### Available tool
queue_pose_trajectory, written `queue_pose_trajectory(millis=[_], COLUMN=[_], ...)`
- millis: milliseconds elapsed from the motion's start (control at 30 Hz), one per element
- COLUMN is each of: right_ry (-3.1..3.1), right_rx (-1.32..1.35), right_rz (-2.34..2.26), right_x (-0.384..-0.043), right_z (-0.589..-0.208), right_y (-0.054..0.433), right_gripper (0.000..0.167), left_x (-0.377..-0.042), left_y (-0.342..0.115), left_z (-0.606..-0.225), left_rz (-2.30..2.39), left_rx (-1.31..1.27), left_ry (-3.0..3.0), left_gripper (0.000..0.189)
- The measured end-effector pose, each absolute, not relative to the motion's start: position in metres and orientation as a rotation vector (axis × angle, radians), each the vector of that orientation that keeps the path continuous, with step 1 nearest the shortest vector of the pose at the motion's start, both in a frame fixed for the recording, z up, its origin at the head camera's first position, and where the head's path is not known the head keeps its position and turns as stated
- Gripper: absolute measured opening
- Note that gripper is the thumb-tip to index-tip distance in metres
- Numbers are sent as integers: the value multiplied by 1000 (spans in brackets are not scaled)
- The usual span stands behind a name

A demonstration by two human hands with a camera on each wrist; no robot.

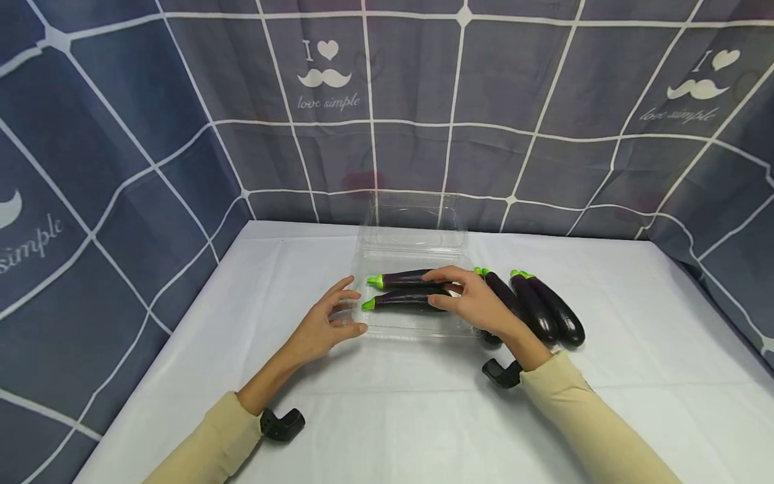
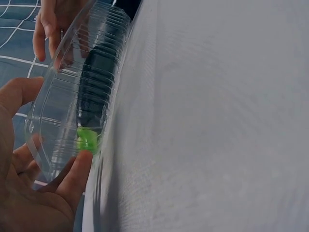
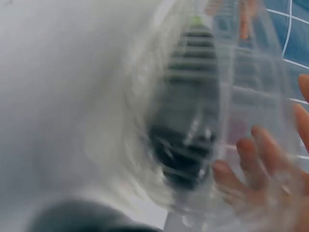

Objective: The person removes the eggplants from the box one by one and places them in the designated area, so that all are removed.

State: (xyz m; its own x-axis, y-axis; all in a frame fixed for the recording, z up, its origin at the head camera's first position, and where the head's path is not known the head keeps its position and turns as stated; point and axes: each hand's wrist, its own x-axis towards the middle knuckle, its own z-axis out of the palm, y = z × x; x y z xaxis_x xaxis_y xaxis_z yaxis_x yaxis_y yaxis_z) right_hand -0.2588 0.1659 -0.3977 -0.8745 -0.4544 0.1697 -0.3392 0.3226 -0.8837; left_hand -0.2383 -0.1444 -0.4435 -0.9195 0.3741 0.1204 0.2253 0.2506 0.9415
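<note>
Two dark purple eggplants with green stems, a rear eggplant (image 1: 402, 279) and a front eggplant (image 1: 402, 300), lie side by side in a clear plastic clamshell box (image 1: 387, 329). Its lid (image 1: 414, 215) stands raised at the back. My left hand (image 1: 323, 329) is at the box's left end, its fingers spread along the rim and the thumb near the front corner. Over the right ends of both eggplants is my right hand (image 1: 474, 299), fingers loosely bent and apart. In the right wrist view, an eggplant (image 3: 188, 96) shows blurred through the ribbed box wall, beside the fingers.
Several more eggplants (image 1: 553, 309) lie on the white table (image 1: 387, 417) just right of the box, partly hidden by the right hand and wrist. A grey checked cloth (image 1: 411, 161) hangs behind the table and along both sides.
</note>
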Motion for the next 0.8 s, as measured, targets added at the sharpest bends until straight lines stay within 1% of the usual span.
queue_pose_trajectory(millis=[200, 500, 800], right_ry=[2470, 2517, 2564], right_rx=[-718, -744, -830], right_rz=[-1595, -1514, -1298], right_x=[-259, -263, -263], right_z=[-405, -408, -407], right_y=[161, 154, 150], right_gripper=[38, 42, 43], left_x=[-238, -237, -237], left_y=[-142, -144, -144], left_z=[-443, -443, -445], left_rz=[1756, 1783, 1792], left_rx=[580, 578, 578], left_ry=[2373, 2358, 2360], left_gripper=[56, 53, 51])
